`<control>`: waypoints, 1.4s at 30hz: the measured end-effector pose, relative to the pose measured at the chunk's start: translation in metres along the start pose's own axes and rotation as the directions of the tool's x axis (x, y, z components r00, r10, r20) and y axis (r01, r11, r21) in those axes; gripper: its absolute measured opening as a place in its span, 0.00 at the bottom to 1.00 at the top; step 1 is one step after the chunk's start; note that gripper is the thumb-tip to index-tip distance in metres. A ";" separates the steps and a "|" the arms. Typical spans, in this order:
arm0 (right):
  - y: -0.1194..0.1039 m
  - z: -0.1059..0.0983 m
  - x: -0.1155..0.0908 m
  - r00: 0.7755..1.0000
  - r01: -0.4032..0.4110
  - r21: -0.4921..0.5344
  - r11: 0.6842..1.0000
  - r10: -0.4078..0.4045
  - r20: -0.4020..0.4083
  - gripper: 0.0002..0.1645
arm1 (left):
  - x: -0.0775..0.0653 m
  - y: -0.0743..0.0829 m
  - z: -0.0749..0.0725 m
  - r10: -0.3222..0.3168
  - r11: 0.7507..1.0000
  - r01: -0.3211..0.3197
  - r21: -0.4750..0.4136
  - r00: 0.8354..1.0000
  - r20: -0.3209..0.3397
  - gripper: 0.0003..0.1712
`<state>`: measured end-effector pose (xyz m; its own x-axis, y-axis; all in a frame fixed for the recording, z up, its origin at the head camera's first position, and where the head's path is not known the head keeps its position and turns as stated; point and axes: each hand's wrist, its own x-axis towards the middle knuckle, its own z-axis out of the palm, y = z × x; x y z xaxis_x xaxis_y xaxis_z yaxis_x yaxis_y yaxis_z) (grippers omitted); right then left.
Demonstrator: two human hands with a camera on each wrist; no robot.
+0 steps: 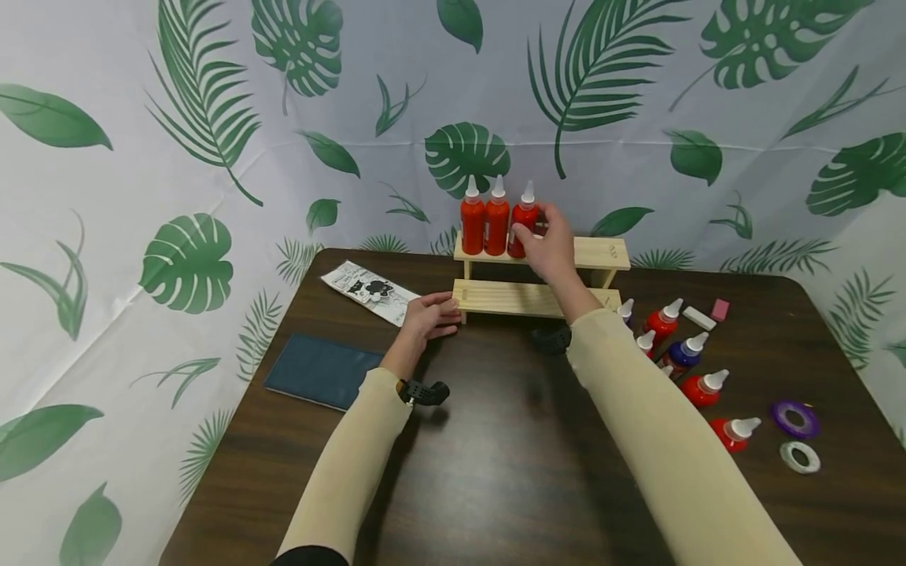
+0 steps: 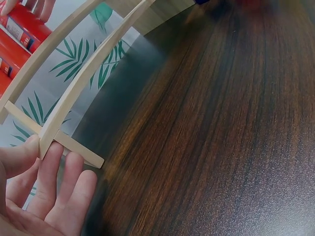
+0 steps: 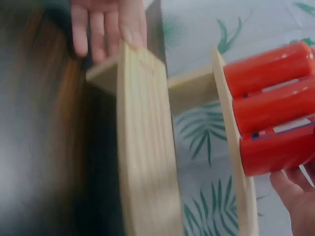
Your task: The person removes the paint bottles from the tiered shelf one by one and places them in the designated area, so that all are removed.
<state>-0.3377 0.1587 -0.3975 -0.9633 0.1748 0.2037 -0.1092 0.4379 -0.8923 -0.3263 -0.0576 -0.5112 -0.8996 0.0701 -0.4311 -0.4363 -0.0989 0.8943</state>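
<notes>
Red bottle (image 1: 520, 229), head view: upright on the upper step (image 1: 600, 253) of the wooden rack (image 1: 607, 278), just beside two other red bottles (image 1: 498, 228); seating it well calls for a straight, level base and no nudge to its neighbour.
Right hand (image 1: 552, 248), head view: thumb toward the camera, fingers round the bottle's right side, gripping its body; the arm reaches forward across the lower step (image 1: 506, 296), so the forearm is best held high, clear of the red and blue bottles (image 1: 697, 391) at the right.
Left hand (image 1: 427, 316), head view: at the lower step's left end, arm stretched forward.
Left hand, left wrist view: thumb and forefinger pinch that end, the other fingers extended; a light pinch should steady the rack without tugging it.
Right hand, right wrist view: partly cut off, fingers against the bottle's outer side; the base appears to touch the upper step, so an outward release looks safest.
</notes>
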 end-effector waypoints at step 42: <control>0.115 -0.119 -0.284 0.909 -0.269 -0.211 0.940 0.176 -0.377 0.32 | -0.002 -0.001 0.001 0.012 1.000 -0.012 0.005 1.000 0.003 0.19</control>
<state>-0.0470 0.2645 -0.5099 -0.8027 0.5685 0.1805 0.2084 0.5509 -0.8081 -0.3237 -0.0572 -0.5112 -0.9048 0.0722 -0.4197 -0.4251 -0.0951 0.9001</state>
